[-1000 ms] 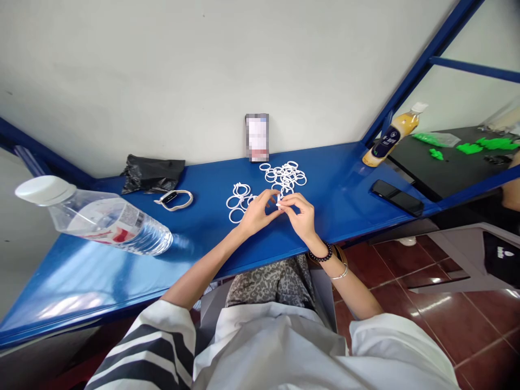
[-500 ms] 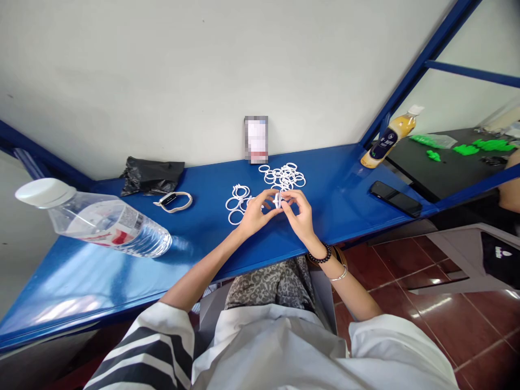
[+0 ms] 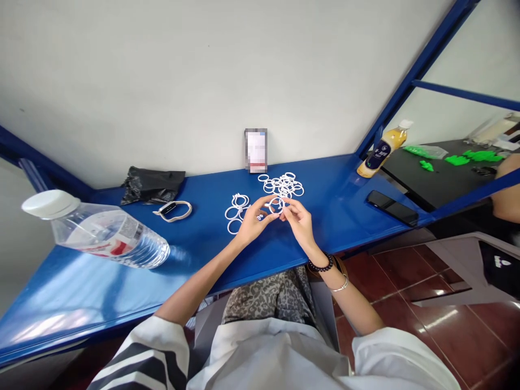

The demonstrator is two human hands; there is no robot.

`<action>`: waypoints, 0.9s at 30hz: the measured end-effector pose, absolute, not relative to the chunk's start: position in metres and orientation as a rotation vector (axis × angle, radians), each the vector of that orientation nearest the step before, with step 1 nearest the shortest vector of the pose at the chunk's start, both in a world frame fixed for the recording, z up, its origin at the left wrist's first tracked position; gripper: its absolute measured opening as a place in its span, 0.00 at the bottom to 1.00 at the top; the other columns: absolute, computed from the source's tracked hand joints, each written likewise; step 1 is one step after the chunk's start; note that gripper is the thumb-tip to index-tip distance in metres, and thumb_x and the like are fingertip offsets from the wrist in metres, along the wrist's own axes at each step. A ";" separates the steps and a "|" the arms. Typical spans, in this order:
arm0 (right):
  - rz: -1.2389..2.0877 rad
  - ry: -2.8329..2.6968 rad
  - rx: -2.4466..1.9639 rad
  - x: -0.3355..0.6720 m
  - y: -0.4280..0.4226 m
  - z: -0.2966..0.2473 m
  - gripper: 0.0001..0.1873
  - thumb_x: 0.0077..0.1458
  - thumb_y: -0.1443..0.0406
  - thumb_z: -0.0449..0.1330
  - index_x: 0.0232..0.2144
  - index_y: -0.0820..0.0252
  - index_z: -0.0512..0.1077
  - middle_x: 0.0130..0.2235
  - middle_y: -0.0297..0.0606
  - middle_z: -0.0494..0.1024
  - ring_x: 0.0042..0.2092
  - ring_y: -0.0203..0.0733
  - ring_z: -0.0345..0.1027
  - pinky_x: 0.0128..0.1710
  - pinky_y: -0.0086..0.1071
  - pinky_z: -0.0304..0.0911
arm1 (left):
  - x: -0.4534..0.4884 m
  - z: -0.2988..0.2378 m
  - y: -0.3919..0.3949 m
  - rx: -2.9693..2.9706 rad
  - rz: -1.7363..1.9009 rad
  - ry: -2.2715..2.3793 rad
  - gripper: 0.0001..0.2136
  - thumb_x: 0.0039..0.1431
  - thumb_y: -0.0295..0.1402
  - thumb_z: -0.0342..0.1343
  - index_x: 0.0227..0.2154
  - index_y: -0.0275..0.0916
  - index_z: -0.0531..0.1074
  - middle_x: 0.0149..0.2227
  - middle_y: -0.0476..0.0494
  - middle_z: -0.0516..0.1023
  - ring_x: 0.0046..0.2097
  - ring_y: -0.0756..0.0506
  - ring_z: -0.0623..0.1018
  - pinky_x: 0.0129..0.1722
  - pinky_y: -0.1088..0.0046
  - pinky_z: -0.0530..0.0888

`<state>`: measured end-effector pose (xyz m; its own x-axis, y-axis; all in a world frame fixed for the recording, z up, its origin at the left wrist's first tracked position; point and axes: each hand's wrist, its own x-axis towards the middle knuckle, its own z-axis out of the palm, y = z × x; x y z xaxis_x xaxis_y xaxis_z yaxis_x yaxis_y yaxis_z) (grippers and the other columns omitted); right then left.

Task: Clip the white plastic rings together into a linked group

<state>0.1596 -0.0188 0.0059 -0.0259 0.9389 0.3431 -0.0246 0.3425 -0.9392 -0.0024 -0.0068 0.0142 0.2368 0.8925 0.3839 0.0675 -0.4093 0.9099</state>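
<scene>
Between my two hands is a white plastic ring, its round opening turned toward me. My left hand pinches the ring's left side between thumb and fingers. On the opposite side, the fingertips of my right hand grip it too. Just beyond my hands lies a pile of white rings, overlapping one another. A smaller group of white rings rests left of my left hand, partly hidden by it.
A phone leans on the wall. Leftward are a black plastic bag, a wristband and a water bottle. Rightward, a black phone lies near a juice bottle. A person's arm shows at far right.
The ring in my hands has turned from nearly edge-on to showing its round opening. Both hands still hold it. The whole view has shifted slightly, with the table lower in the picture.
</scene>
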 end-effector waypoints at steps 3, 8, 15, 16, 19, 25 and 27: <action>0.973 -1.332 -0.919 0.160 -0.018 0.006 0.14 0.57 0.55 0.62 0.41 0.57 0.73 0.26 0.31 0.75 0.30 0.36 0.70 0.36 0.32 0.69 | 0.000 0.010 -0.006 1.672 1.260 0.896 0.18 0.58 0.41 0.60 0.48 0.38 0.72 0.43 0.41 0.78 0.35 0.49 0.78 0.36 0.74 0.77; 1.051 -1.405 -0.966 0.154 -0.015 0.001 0.15 0.56 0.53 0.61 0.36 0.58 0.73 0.27 0.33 0.76 0.28 0.36 0.70 0.31 0.31 0.68 | 0.003 -0.003 -0.001 1.669 1.275 0.985 0.13 0.62 0.39 0.53 0.43 0.36 0.75 0.27 0.47 0.77 0.24 0.51 0.75 0.25 0.76 0.73; 0.912 -1.695 -0.956 0.150 -0.022 0.002 0.12 0.56 0.55 0.62 0.36 0.57 0.72 0.31 0.34 0.76 0.32 0.36 0.70 0.30 0.29 0.64 | -0.007 -0.005 0.004 1.751 1.271 1.201 0.12 0.62 0.32 0.51 0.41 0.35 0.78 0.29 0.44 0.81 0.27 0.48 0.78 0.30 0.73 0.76; 0.893 -1.762 -0.939 0.150 -0.022 0.002 0.12 0.55 0.55 0.62 0.35 0.56 0.72 0.30 0.33 0.75 0.31 0.36 0.69 0.29 0.29 0.63 | -0.007 -0.004 0.004 1.772 1.281 1.213 0.12 0.61 0.31 0.51 0.41 0.35 0.79 0.31 0.43 0.82 0.29 0.48 0.79 0.32 0.72 0.77; 0.857 -1.878 -0.906 0.151 -0.023 0.002 0.11 0.55 0.55 0.63 0.33 0.57 0.72 0.27 0.31 0.70 0.27 0.34 0.63 0.28 0.29 0.61 | -0.005 -0.004 0.001 1.812 1.282 1.207 0.13 0.61 0.29 0.51 0.42 0.35 0.79 0.36 0.41 0.83 0.33 0.47 0.81 0.36 0.70 0.78; 0.919 -1.814 -0.916 0.151 -0.022 0.003 0.11 0.58 0.56 0.60 0.31 0.57 0.71 0.26 0.30 0.69 0.27 0.34 0.61 0.29 0.29 0.61 | -0.005 -0.002 0.000 1.798 1.275 1.186 0.13 0.60 0.28 0.51 0.42 0.36 0.79 0.37 0.41 0.83 0.34 0.46 0.82 0.37 0.70 0.79; 0.965 -1.712 -0.934 0.152 -0.022 0.003 0.12 0.59 0.56 0.59 0.30 0.57 0.71 0.26 0.31 0.71 0.29 0.34 0.65 0.31 0.30 0.63 | -0.005 -0.001 0.001 1.733 1.266 1.154 0.13 0.61 0.31 0.52 0.43 0.35 0.78 0.37 0.42 0.83 0.32 0.46 0.82 0.34 0.71 0.79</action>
<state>0.1516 -0.0216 0.0034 -0.2796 0.8948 0.3480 0.1650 0.4019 -0.9007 -0.0050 0.0007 -0.0010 0.1292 0.9301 0.3439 0.2567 -0.3663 0.8944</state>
